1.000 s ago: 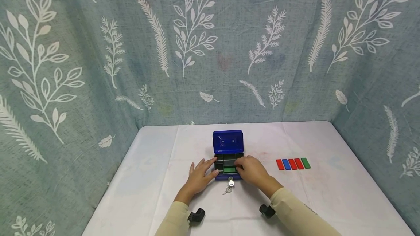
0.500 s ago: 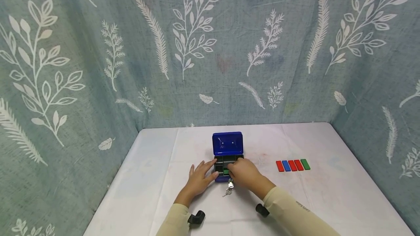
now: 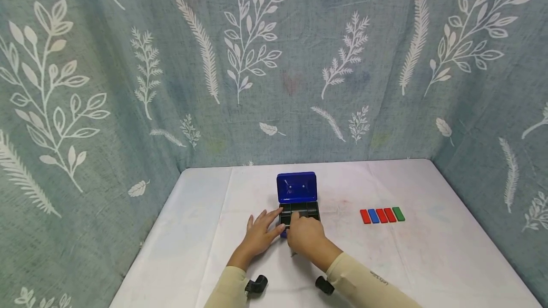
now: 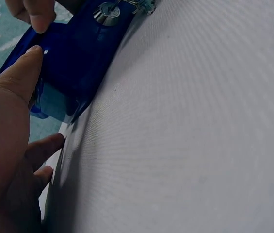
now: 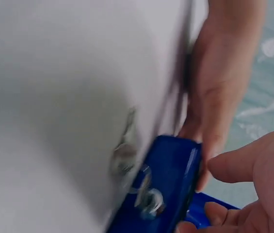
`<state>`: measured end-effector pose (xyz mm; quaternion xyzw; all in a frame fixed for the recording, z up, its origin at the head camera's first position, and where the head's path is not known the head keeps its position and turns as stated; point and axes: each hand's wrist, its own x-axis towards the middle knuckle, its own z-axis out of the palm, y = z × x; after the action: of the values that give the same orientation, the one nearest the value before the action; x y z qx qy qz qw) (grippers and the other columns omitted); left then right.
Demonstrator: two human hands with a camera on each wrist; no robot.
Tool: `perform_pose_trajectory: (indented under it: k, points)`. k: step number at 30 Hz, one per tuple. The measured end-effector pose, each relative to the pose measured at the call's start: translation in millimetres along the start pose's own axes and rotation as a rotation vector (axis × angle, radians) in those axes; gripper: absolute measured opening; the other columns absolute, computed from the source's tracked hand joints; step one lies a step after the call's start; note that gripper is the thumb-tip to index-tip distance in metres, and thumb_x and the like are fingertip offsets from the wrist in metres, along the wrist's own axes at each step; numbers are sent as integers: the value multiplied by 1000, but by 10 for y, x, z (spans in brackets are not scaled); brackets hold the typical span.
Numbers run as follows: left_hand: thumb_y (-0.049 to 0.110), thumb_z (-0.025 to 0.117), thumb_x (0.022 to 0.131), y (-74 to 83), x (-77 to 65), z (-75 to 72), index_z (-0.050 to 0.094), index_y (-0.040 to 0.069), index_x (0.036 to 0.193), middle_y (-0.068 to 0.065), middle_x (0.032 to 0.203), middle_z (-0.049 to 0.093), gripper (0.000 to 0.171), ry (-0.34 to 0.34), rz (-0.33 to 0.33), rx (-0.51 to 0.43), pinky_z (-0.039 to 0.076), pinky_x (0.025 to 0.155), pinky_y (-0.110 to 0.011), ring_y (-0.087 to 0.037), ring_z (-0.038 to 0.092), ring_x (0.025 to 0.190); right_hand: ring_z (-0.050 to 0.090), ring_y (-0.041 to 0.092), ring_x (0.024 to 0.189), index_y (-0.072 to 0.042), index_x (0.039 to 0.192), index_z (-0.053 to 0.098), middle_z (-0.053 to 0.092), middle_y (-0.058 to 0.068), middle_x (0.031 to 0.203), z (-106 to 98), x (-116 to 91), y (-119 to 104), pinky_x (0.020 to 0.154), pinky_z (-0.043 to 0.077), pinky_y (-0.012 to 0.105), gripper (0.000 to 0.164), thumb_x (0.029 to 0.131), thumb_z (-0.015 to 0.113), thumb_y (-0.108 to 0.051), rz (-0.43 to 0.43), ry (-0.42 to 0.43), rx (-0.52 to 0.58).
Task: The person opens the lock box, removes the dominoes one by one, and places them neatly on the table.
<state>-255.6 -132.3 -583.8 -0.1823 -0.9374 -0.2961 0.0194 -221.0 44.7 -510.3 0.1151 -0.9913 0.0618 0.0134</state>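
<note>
A blue cash box (image 3: 297, 187) stands on the table with its lid raised and a black divided tray (image 3: 286, 209) inside. My left hand (image 3: 259, 232) rests along its left side, fingers spread, with the thumb (image 4: 32, 63) at the front rim. Over the front of the tray, my right hand (image 3: 308, 236) reaches down with bent fingers and covers the front compartments. I cannot tell whether its fingertips hold anything. Keys (image 5: 124, 158) hang from the lock (image 4: 106, 13) on the box's front face and trail onto the cloth.
To the right of the box lies a row of flat tiles: red (image 3: 365, 216), blue (image 3: 374, 216), two more red (image 3: 386, 215) and green (image 3: 398, 214). White cloth (image 3: 205, 232) covers the table. A patterned curtain (image 3: 295, 84) surrounds its back and sides.
My right hand has moved left across the front of the tray, and the green piece seen in the middle front compartment is now hidden beneath it. The left hand stays put.
</note>
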Motion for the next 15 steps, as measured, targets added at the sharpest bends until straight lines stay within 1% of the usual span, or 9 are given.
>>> perform_pose_trajectory:
  k: [3, 6, 9, 15]
  points:
    - [60, 45, 96, -7, -6, 9, 42, 32, 148, 4, 147, 46, 60, 15, 16, 4, 2, 110, -65, -36, 30, 140, 66, 33, 73, 4, 117, 54, 67, 19, 85, -57, 26, -12, 60, 55, 47, 54, 89, 65, -42, 80, -42, 128]
    - [60, 46, 95, -7, -5, 11, 42, 32, 148, 3, 147, 46, 60, 16, 18, 1, 2, 109, -65, -36, 30, 140, 66, 35, 82, 6, 128, 49, 67, 22, 96, -91, 55, 5, 67, 55, 49, 65, 90, 64, -44, 135, -93, 219]
    - [61, 45, 95, -2, -6, 10, 42, 33, 148, 4, 147, 46, 61, 6, 9, -5, 1, 110, -65, -35, 29, 141, 66, 36, 82, 6, 130, 48, 66, 23, 98, -110, 69, 36, 66, 54, 50, 66, 89, 65, -43, 154, -108, 267]
    - [62, 46, 95, 8, -12, 4, 43, 32, 148, 3, 146, 47, 61, 6, -1, -7, 0, 110, -65, -36, 29, 140, 66, 35, 77, 6, 126, 50, 66, 23, 94, -168, 78, 90, 60, 54, 48, 62, 88, 69, -40, 154, -63, 329]
